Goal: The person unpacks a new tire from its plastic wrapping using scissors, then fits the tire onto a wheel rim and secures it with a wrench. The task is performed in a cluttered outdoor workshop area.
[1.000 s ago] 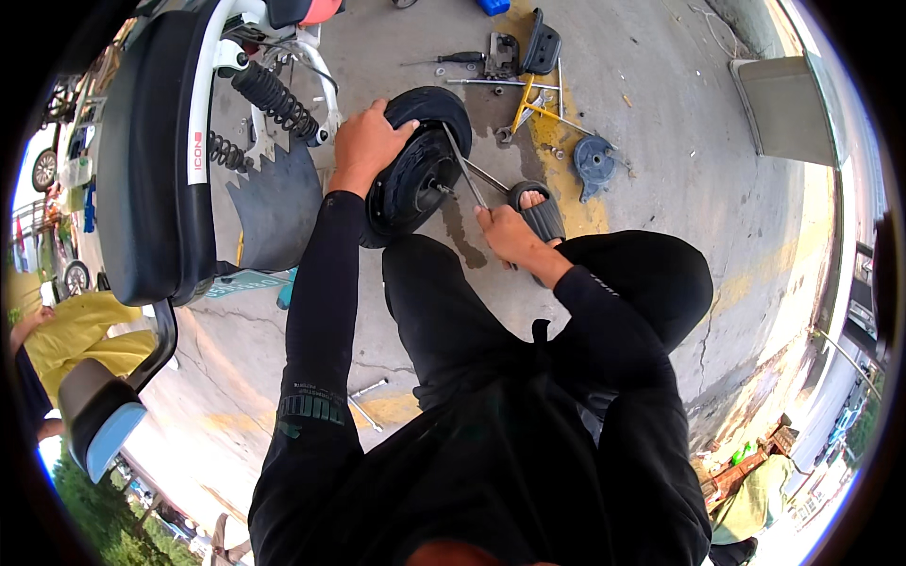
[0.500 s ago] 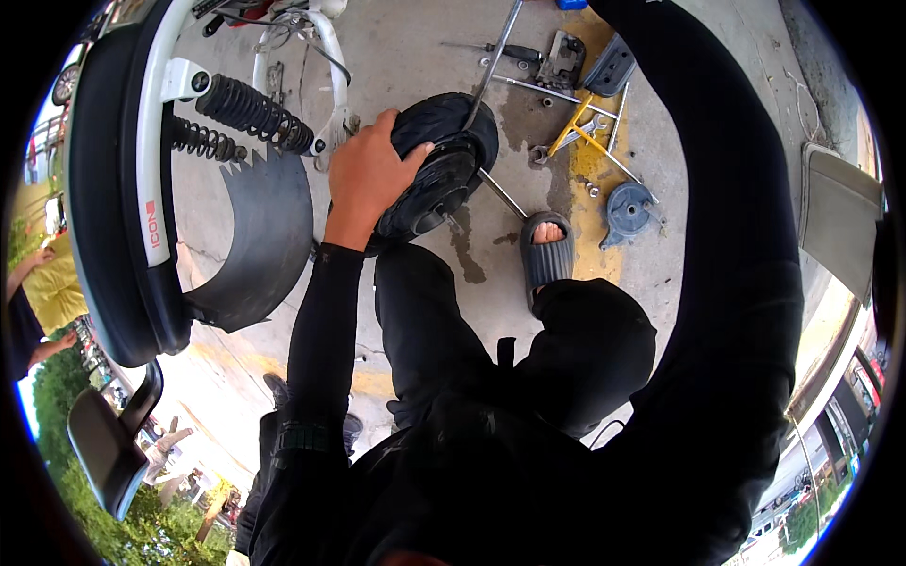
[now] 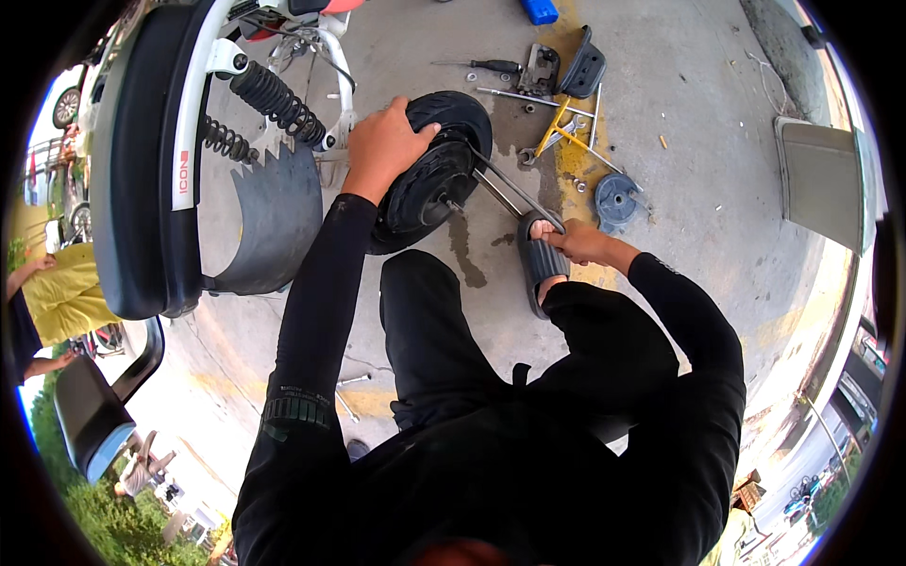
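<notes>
A black wheel with its tyre (image 3: 451, 111) stands tilted on the ground in front of my knees. My left hand (image 3: 390, 149) grips the tyre's upper left side, thumb toward the rim and fingers over the tread. My right hand (image 3: 579, 243) is closed round the near end of a long metal tyre lever (image 3: 517, 187), beside my slippered foot. The lever's far end reaches in at the tyre's edge by the rim. A second metal bar (image 3: 497, 194) runs almost alongside, from the wheel to the slipper (image 3: 545, 263); its near end is hidden there.
A raised motorbike rear with seat (image 3: 142, 179), shock absorbers (image 3: 276, 102) and mudguard (image 3: 276, 217) stands left. Beyond the wheel lie a screwdriver (image 3: 495, 66), a yellow-handled tool (image 3: 555, 127), wrenches and a round brake plate (image 3: 616, 201). A grey panel (image 3: 819, 179) stands right.
My right hand has swung from far ahead down to beside my foot, bringing the lever from upright to slanting toward me. My left hand stays on the tyre; the view has shifted slightly.
</notes>
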A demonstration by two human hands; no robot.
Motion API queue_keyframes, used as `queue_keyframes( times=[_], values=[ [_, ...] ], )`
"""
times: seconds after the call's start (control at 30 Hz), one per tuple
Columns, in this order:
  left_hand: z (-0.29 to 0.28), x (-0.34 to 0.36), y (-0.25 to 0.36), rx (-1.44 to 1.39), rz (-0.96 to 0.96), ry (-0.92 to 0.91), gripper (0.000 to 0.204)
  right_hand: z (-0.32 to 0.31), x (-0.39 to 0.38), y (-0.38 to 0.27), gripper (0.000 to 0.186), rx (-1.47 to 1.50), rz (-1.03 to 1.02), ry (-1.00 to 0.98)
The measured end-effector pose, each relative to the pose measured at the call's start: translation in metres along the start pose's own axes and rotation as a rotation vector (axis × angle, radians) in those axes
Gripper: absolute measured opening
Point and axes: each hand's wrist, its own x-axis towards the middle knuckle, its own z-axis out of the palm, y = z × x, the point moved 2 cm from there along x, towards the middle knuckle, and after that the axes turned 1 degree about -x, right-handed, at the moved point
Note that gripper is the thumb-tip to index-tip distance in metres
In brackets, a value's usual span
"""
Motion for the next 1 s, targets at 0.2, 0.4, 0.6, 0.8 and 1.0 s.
queue_keyframes(
  times=[0.2,0.4,0.6,0.8,1.0],
  values=[
    [0.000,0.002,-0.023,-0.058,0.007,-0.064,0.069,0.018,-0.109,-0.061,0.033,0.256,-0.003,0.199],
    [0.001,-0.009,-0.035,-0.167,0.071,-0.072,0.074,0.112,-0.083,-0.090,0.027,0.774,-0.048,0.259],
    [0.007,-0.018,-0.034,-0.115,0.063,-0.005,0.075,0.163,-0.039,-0.108,0.024,1.209,-0.120,0.160],
    [0.006,-0.014,-0.024,-0.069,0.015,-0.001,0.073,0.162,-0.023,-0.139,0.028,1.401,-0.180,0.162],
    [0.006,-0.014,-0.006,-0.039,-0.013,-0.014,0.072,0.169,-0.009,-0.153,0.027,1.451,-0.170,0.179]
  ],
)
